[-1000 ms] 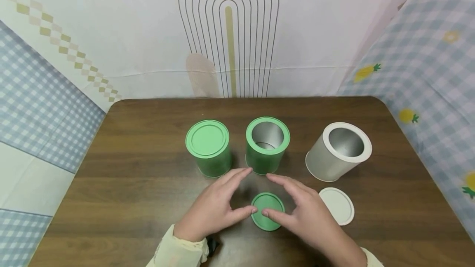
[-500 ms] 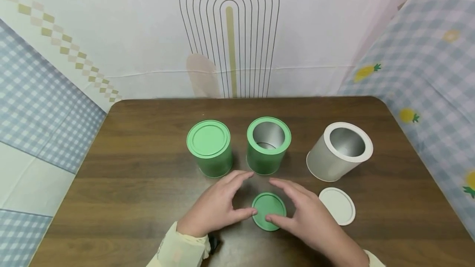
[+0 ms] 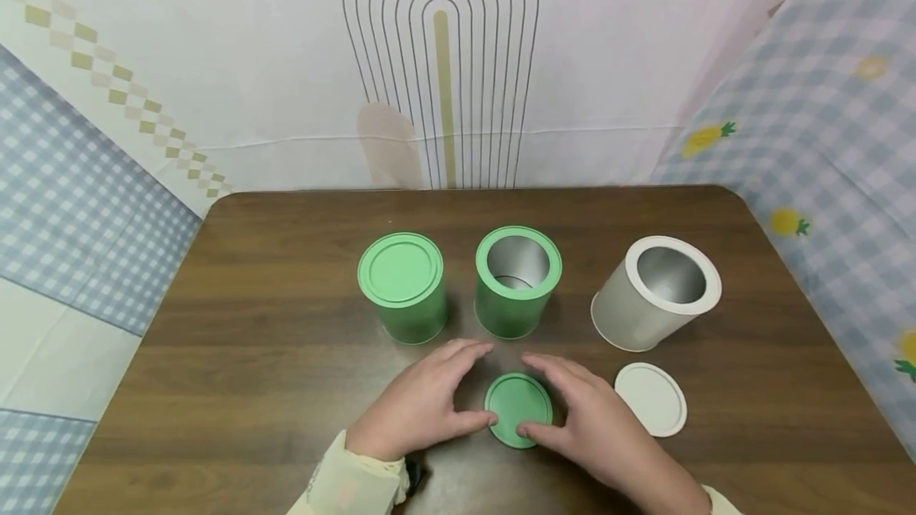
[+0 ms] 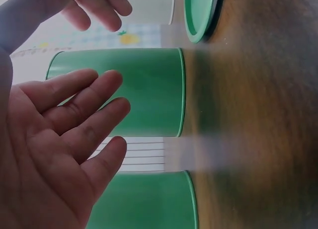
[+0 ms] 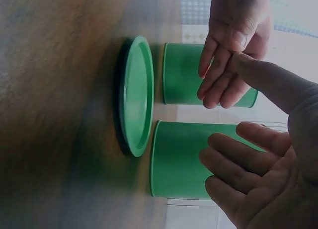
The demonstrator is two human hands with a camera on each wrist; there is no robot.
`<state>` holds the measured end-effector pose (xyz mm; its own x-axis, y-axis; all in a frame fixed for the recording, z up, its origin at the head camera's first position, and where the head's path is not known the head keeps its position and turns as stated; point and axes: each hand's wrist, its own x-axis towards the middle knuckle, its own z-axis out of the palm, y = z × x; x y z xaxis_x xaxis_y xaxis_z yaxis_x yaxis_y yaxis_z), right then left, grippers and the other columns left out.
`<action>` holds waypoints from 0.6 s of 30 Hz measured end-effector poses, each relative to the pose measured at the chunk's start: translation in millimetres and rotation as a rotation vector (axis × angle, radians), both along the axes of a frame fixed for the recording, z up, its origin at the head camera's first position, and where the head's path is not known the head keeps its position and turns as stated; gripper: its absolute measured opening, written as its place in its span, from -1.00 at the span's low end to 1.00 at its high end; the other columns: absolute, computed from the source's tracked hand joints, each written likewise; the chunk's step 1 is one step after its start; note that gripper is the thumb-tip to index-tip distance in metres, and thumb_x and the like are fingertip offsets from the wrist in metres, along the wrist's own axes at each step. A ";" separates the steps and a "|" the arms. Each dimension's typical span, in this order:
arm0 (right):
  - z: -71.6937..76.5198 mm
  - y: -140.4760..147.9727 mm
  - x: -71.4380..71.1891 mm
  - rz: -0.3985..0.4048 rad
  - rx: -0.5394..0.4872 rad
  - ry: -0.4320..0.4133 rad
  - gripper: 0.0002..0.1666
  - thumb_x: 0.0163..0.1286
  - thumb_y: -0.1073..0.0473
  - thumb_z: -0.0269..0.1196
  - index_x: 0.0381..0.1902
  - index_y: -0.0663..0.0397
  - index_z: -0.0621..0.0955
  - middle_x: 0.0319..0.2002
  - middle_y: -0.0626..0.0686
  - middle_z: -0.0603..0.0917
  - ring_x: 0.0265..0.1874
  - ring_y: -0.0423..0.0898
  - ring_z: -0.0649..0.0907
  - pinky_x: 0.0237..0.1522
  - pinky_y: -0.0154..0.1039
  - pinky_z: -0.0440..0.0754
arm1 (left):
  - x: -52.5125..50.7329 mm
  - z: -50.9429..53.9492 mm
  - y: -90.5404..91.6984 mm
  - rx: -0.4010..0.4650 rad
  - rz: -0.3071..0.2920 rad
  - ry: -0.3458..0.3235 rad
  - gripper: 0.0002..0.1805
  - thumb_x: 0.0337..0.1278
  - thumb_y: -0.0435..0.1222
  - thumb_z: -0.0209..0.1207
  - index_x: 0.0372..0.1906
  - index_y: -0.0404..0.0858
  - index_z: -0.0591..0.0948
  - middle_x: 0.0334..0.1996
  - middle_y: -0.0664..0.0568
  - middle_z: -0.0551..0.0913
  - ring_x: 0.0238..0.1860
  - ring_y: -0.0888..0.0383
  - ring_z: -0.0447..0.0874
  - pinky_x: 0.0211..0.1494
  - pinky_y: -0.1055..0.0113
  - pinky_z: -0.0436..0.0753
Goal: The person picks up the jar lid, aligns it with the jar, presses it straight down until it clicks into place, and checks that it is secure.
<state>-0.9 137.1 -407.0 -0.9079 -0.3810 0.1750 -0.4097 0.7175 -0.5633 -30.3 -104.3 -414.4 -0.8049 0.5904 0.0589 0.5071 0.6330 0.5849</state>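
Both hands hover around a green lid (image 3: 518, 404) lying on the table, palms facing each other. The left hand (image 3: 422, 404) is at the lid's left, its fingers loosely extended and holding nothing. At the lid's right, the right hand (image 3: 597, 424) has its fingers spread and is likewise without anything in it. Behind them stands an uncovered green can (image 3: 510, 312), silvery inside. The right wrist view shows the green lid (image 5: 138, 97) flat on the table below both hands. In the left wrist view the left palm (image 4: 64, 134) faces the green can (image 4: 149, 90).
A green can with its lid on (image 3: 413, 316) stands left of the uncovered one. At the right are an uncovered white can (image 3: 626, 312) and a white lid (image 3: 651, 399). Patterned cloths (image 3: 272, 62) hang behind and beside the wooden table (image 3: 243, 324).
Both hands have come slightly down toward the near edge in the head view, and the fingertips have moved off the front of the middle can. The cans and lids stay put.
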 end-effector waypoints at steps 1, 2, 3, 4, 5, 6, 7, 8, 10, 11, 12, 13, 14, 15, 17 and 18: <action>-0.5 0.3 0.2 -0.003 0.008 -0.011 -0.15 -0.09 0.03 0.65 0.21 0.00 0.61 0.14 -0.12 0.66 0.12 -0.08 0.65 0.09 -0.04 0.64 | -0.2 -0.9 0.6 -0.007 -0.006 -0.004 -0.15 0.04 0.04 0.44 0.40 -0.22 0.44 0.31 0.05 0.50 0.31 0.16 0.48 0.34 0.19 0.50; -0.9 0.6 0.4 -0.001 0.018 -0.020 -0.15 -0.09 0.03 0.64 0.21 -0.01 0.61 0.14 -0.12 0.66 0.13 -0.08 0.65 0.10 -0.03 0.63 | -0.2 -1.8 1.3 -0.015 -0.012 -0.007 -0.16 0.04 0.04 0.44 0.39 -0.23 0.44 0.30 0.05 0.51 0.31 0.16 0.48 0.34 0.20 0.49; -1.5 0.9 0.5 0.002 0.026 -0.031 -0.15 -0.09 0.03 0.64 0.22 -0.01 0.60 0.15 -0.12 0.66 0.14 -0.08 0.64 0.11 -0.03 0.62 | 0.0 -3.0 2.0 -0.024 -0.017 -0.012 -0.17 0.05 0.04 0.43 0.39 -0.23 0.45 0.30 0.05 0.51 0.31 0.16 0.48 0.34 0.20 0.49; -2.0 1.1 0.6 0.005 0.034 -0.040 -0.15 -0.09 0.04 0.64 0.22 -0.01 0.60 0.15 -0.11 0.66 0.14 -0.07 0.64 0.12 -0.02 0.62 | 0.2 -4.1 2.7 -0.030 -0.022 -0.016 -0.17 0.05 0.04 0.43 0.38 -0.23 0.45 0.29 0.05 0.52 0.30 0.16 0.48 0.35 0.21 0.48; -2.7 1.2 0.6 0.008 0.042 -0.049 -0.14 -0.09 0.04 0.64 0.22 0.00 0.60 0.15 -0.11 0.65 0.15 -0.07 0.63 0.13 -0.02 0.61 | 0.4 -5.2 3.3 -0.037 -0.024 -0.019 -0.18 0.05 0.03 0.43 0.38 -0.24 0.45 0.28 0.05 0.53 0.30 0.16 0.49 0.35 0.22 0.48; -3.5 1.3 0.6 0.012 0.048 -0.057 -0.14 -0.09 0.05 0.64 0.22 0.00 0.60 0.15 -0.10 0.65 0.15 -0.06 0.63 0.13 -0.01 0.61 | 0.7 -6.1 3.9 -0.043 -0.026 -0.023 -0.19 0.06 0.03 0.43 0.37 -0.24 0.46 0.28 0.05 0.53 0.29 0.16 0.49 0.35 0.22 0.48; -4.2 1.3 0.6 0.016 0.055 -0.064 -0.14 -0.09 0.05 0.64 0.22 0.01 0.59 0.15 -0.09 0.65 0.15 -0.06 0.62 0.13 -0.01 0.61 | 0.9 -7.1 4.3 -0.049 -0.027 -0.026 -0.19 0.05 0.03 0.43 0.37 -0.24 0.46 0.27 0.05 0.54 0.28 0.16 0.50 0.34 0.23 0.48; -5.0 1.4 0.6 0.019 0.062 -0.070 -0.14 -0.09 0.05 0.64 0.23 0.01 0.59 0.15 -0.08 0.65 0.15 -0.05 0.62 0.13 -0.01 0.61 | 1.0 -8.0 4.8 -0.056 -0.027 -0.024 -0.19 0.05 0.02 0.43 0.36 -0.24 0.46 0.26 0.05 0.54 0.28 0.17 0.50 0.34 0.24 0.48; -6.5 1.8 0.5 0.027 0.074 -0.078 -0.14 -0.09 0.05 0.64 0.23 0.01 0.59 0.15 -0.07 0.65 0.15 -0.05 0.62 0.13 0.00 0.61 | 1.0 -9.3 5.5 -0.068 -0.029 -0.019 -0.20 0.05 0.03 0.43 0.36 -0.24 0.47 0.25 0.07 0.55 0.26 0.18 0.51 0.32 0.24 0.49; -7.3 1.9 0.5 0.030 0.080 -0.083 -0.14 -0.09 0.05 0.64 0.23 0.01 0.58 0.15 -0.07 0.64 0.15 -0.05 0.62 0.13 0.00 0.61 | 1.0 -10.0 5.9 -0.075 -0.029 -0.021 -0.20 0.05 0.03 0.43 0.36 -0.24 0.47 0.24 0.07 0.55 0.25 0.18 0.52 0.32 0.25 0.50; -8.3 2.2 0.4 0.032 0.087 -0.088 -0.14 -0.09 0.05 0.64 0.23 0.02 0.58 0.14 -0.06 0.64 0.15 -0.05 0.62 0.12 0.00 0.61 | 0.9 -10.6 6.3 -0.082 -0.029 -0.024 -0.20 0.05 0.03 0.43 0.36 -0.24 0.47 0.23 0.07 0.56 0.24 0.19 0.52 0.32 0.25 0.50; -9.2 2.6 0.3 0.035 0.095 -0.092 -0.14 -0.09 0.04 0.64 0.23 0.02 0.58 0.14 -0.06 0.64 0.15 -0.05 0.61 0.12 0.00 0.61 | 0.9 -11.2 6.7 -0.090 -0.029 -0.028 -0.20 0.04 0.03 0.43 0.35 -0.24 0.47 0.22 0.08 0.56 0.23 0.19 0.53 0.31 0.25 0.50; -10.4 3.1 0.2 0.039 0.104 -0.095 -0.14 -0.09 0.04 0.64 0.23 0.02 0.58 0.14 -0.05 0.64 0.15 -0.04 0.61 0.12 0.00 0.61 | 1.0 -11.8 7.1 -0.098 -0.029 -0.034 -0.19 0.03 0.04 0.44 0.35 -0.24 0.47 0.21 0.08 0.56 0.22 0.19 0.53 0.30 0.25 0.51; -11.4 3.6 0.0 0.040 0.116 -0.100 -0.14 -0.08 0.03 0.64 0.22 0.02 0.58 0.14 -0.05 0.63 0.15 -0.04 0.61 0.12 0.00 0.60 | 1.3 -12.3 7.4 -0.108 -0.028 -0.040 -0.19 0.02 0.04 0.44 0.34 -0.24 0.48 0.20 0.08 0.57 0.21 0.19 0.54 0.29 0.25 0.52; -14.0 4.8 -0.2 0.041 0.137 -0.110 -0.13 -0.09 0.02 0.64 0.22 0.02 0.58 0.14 -0.05 0.63 0.14 -0.04 0.60 0.12 0.00 0.60 | 2.0 -14.0 8.3 -0.128 -0.028 -0.055 -0.17 -0.01 0.05 0.45 0.34 -0.25 0.48 0.18 0.08 0.58 0.19 0.19 0.54 0.28 0.26 0.53; -15.3 5.6 -0.4 0.042 0.148 -0.112 -0.13 -0.10 0.02 0.64 0.22 0.01 0.58 0.14 -0.05 0.63 0.14 -0.04 0.60 0.12 0.00 0.60 | 2.4 -14.6 8.7 -0.134 -0.030 -0.060 -0.17 -0.03 0.05 0.46 0.33 -0.25 0.49 0.16 0.09 0.58 0.19 0.19 0.55 0.27 0.26 0.53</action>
<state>-1.3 142.7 -422.3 -0.9013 -0.4331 0.0127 -0.3815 0.7793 -0.4971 -27.9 -95.6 -429.1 -0.7864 0.6137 -0.0701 0.4935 0.6924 0.5263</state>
